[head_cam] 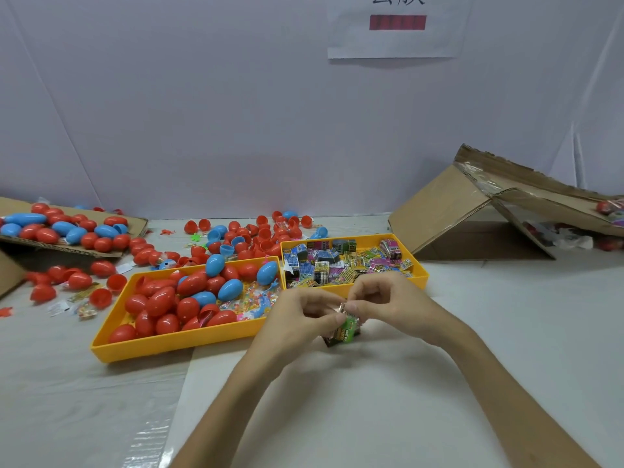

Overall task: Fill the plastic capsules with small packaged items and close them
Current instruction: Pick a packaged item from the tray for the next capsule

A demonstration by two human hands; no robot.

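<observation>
Currently the small green-and-black wrapped packet [346,331] sits between your two hands, over the near middle of the white desk [371,417].

Left hand [299,320]: fingers curled, thumb pressed on the packet's left side, pinching it.
Right hand [383,298]: fingertips pinching the silvery crimped end at the top.
Neither hand is spread.

Handling, as a judgement: light, with crinkly film over a small blocky content. The wrapper looks soft and slick. The crimped tab is the weak spot and is likely to slip or tear if you pull by it. Take the body across its flat faces instead.

Orientation: the long axis stands near upright, leaning a little. The crimped end points up and far, the dark end down toward the desk. Whether it touches the desk, you cannot tell.

Red and blue egg-shaped plastic capsules [162,302] lie heaped in the left yellow plastic tray [169,346]. Loose packets [337,265] fill the right yellow plastic tray [420,276]. No capsule is in hand yet.
</observation>
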